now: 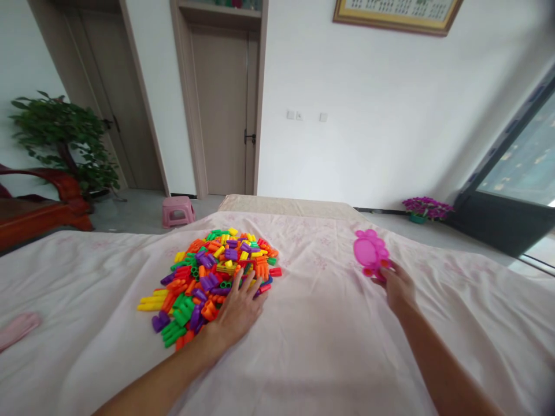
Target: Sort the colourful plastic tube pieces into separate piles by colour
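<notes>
pink piece (366, 252) juts beyond right hand (398, 287), edge pinched; left hand (241, 308) splayed over blocks (210, 282).

Two hands (241, 307), one magenta toy (366, 253), one stool (178, 203), perhaps dozens of blocks (208, 281).

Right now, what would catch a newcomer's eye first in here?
Probably the heap of multicoloured pieces left of centre on the pale cloth, with the left grip spread at its near right edge. Next, the bright pink bumpy-edged piece in the right grip, right of centre. Beyond the cloth, magenta flowers stand low by the wall at right.
</notes>
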`<state>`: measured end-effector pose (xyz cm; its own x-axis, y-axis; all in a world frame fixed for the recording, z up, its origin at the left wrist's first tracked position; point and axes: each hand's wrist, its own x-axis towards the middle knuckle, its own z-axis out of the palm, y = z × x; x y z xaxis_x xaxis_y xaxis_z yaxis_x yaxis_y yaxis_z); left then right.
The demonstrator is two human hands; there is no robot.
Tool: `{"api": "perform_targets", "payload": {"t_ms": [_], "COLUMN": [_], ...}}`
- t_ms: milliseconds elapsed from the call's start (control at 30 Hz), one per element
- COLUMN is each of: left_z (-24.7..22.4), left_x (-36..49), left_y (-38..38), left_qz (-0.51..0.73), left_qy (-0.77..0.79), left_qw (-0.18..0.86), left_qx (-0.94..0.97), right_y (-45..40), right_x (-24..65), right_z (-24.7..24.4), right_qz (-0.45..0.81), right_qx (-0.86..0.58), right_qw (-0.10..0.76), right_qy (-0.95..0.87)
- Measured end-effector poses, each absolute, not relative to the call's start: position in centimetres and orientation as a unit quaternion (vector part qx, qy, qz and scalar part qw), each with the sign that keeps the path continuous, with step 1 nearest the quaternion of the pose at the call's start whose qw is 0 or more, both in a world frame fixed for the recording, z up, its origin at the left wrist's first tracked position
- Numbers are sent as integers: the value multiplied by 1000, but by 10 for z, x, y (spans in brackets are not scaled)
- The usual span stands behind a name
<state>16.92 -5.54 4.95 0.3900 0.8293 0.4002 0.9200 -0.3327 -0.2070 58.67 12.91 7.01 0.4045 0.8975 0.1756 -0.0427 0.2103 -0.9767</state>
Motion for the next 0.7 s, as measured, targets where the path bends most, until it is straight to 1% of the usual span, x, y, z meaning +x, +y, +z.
{"api": "perform_targets", "payload": {"t_ms": [100,167,267,367,433,467,533,633,700], "left_z": [51,60,81,97,99,98,93,86,83], "left_x": [153,145,125,89,61,49,32,30,40], "left_y": [-49,-46,-46,-50,-55,-58,-61,-59,-52], "left_qz": [-135,-186,-317,-468,-543,-557,-530,-416,-358], "left_qy": [-533,-531,-546,-573,-605,-620,-637,-636,-634], "left_qw": [193,166,129,117,110,108,106,108,108], "left_qx": [-813,-810,-764,-663,-571,-542,-550,-640,-677], "right_y": [108,90,64,45,38,36,37,49,59], "right_x": [504,459,408,374,358,352,342,333,329], "right_z": [76,74,65,56,55,55,56,57,55], "right_qz": [509,581,636,640,615,589,508,331,224], "right_qx": [-438,-382,-321,-277,-250,-235,-231,-330,-405], "right_qw": [559,480,380,299,250,231,225,306,340], "right_qy": [-486,-535,-590,-651,-705,-738,-799,-830,-819]}}
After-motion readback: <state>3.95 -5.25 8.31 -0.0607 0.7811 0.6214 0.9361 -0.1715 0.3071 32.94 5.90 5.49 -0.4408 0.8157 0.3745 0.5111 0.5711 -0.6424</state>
